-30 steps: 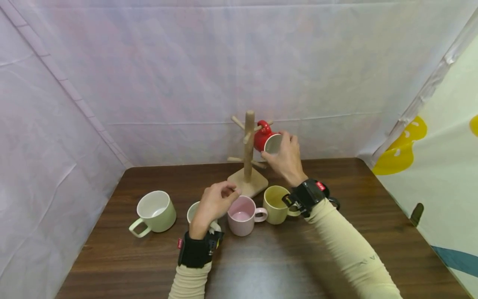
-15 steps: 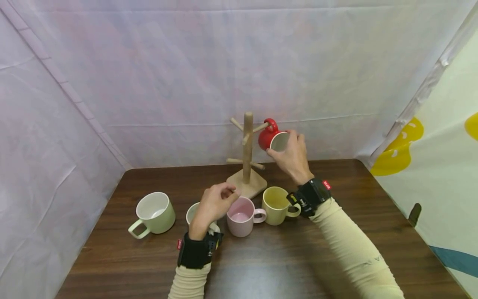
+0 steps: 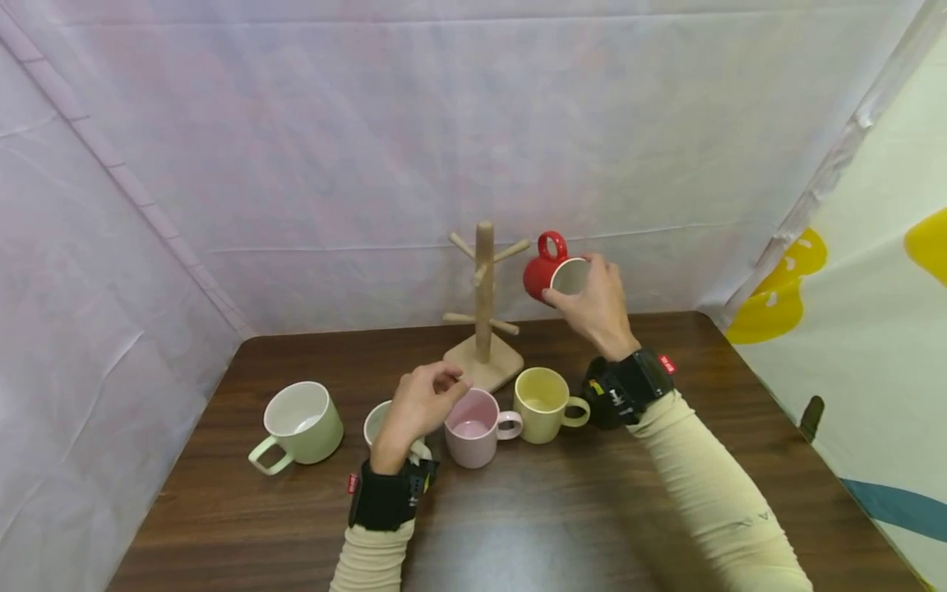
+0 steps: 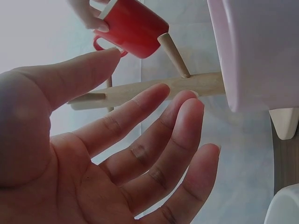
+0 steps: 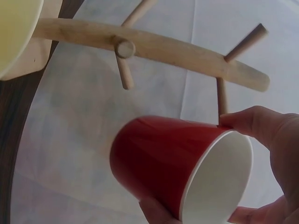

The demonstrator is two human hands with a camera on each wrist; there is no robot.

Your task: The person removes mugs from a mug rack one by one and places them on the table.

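Note:
My right hand [image 3: 595, 308] grips a red mug [image 3: 543, 278] by its rim, thumb on the near side. The mug is tipped on its side, handle up and white inside toward me. It hangs in the air just right of a wooden mug tree [image 3: 484, 296], its handle clear of the upper right peg [image 3: 512, 251]. In the right wrist view, fingers wrap the red mug [image 5: 159, 163]. My left hand [image 3: 418, 407] holds nothing; its fingers are loosely bent in the left wrist view. It hovers over a pale mug [image 3: 376, 421], beside a pink mug [image 3: 473, 444].
A light green mug [image 3: 305, 423] stands at the left of the dark wooden table [image 3: 244, 526]. Right of the pink mug stands a yellow mug [image 3: 542, 404], handle pointing right. A dark object [image 3: 601, 393] shows beside my right wrist. White cloth [image 3: 355, 123] hangs behind the table.
My right hand has drawn the red mug rightward, and its handle has come off the mug tree's upper right peg. The left hand has stayed nearly still.

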